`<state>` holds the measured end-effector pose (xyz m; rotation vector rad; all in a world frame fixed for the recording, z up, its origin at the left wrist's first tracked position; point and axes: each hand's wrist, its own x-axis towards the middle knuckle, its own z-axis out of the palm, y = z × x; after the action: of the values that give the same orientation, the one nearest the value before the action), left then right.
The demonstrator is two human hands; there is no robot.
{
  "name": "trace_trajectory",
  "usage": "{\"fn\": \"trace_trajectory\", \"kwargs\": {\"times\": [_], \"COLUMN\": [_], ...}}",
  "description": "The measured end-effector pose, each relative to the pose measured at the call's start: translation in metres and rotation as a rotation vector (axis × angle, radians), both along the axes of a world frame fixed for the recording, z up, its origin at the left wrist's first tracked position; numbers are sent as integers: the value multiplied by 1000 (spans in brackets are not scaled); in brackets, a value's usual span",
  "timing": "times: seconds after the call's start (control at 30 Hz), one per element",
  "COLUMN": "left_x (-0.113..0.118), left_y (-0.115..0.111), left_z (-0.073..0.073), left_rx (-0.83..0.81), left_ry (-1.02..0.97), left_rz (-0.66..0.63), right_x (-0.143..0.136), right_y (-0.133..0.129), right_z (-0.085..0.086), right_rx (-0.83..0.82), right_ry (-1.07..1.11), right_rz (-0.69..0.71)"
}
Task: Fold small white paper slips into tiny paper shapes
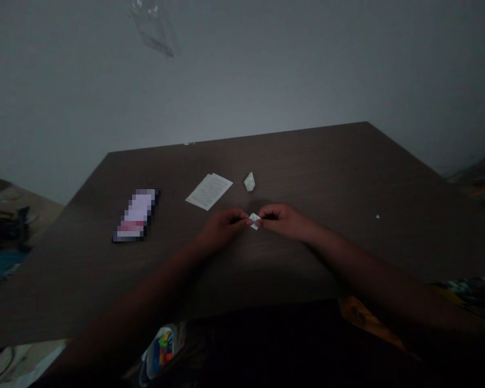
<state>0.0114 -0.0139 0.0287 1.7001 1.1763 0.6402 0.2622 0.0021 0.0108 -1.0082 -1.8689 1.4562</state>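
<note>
A small folded piece of white paper [255, 221] is pinched between my two hands, just above the middle of the table. My left hand [225, 227] grips its left corner with thumb and fingertips. On the opposite corner, the thumb and fingers of my right hand [285, 220] are closed. A little beyond my hands lies a folded paper shape [249, 182] with pointed corners. Sheets of printed paper [209, 192] lie overlapping to its left.
The dark brown table [307, 167] reaches back to a grey wall [267, 70]. A phone [136, 215] with a lit, blurred-out screen lies at the left. A tiny white scrap [377, 216] is at the right. Below the front edge stands a container with colourful things [164, 347].
</note>
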Motion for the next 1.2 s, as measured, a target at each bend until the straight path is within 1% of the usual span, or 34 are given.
{"fn": "trace_trajectory", "kwargs": {"times": [0.1, 0.2, 0.4, 0.53, 0.73, 0.87, 1.07, 1.2], "left_x": [-2, -2, 1, 4, 10, 15, 24, 30], "left_y": [1, 0, -2, 4, 19, 32, 62, 75], "left_z": [1, 3, 3, 1, -5, -6, -6, -7], "left_rx": [70, 120, 221, 212, 220, 216, 258, 310], "left_ry": [77, 98, 86, 76, 83, 87, 82, 73], "left_rz": [-77, -106, -154, -142, -65, 5, 133, 228], "right_x": [1, 0, -9, -15, -24, -30, -44, -54], "right_y": [0, 1, 0, 3, 16, 33, 61, 74], "right_z": [0, -2, -8, -10, -8, -7, -11, -12], "right_rx": [34, 33, 120, 133, 151, 153, 237, 304], "right_ry": [19, 16, 11, 20, 37, 24, -24, -54], "right_rz": [-15, -16, -120, -74, -42, -75, -250, -370]}}
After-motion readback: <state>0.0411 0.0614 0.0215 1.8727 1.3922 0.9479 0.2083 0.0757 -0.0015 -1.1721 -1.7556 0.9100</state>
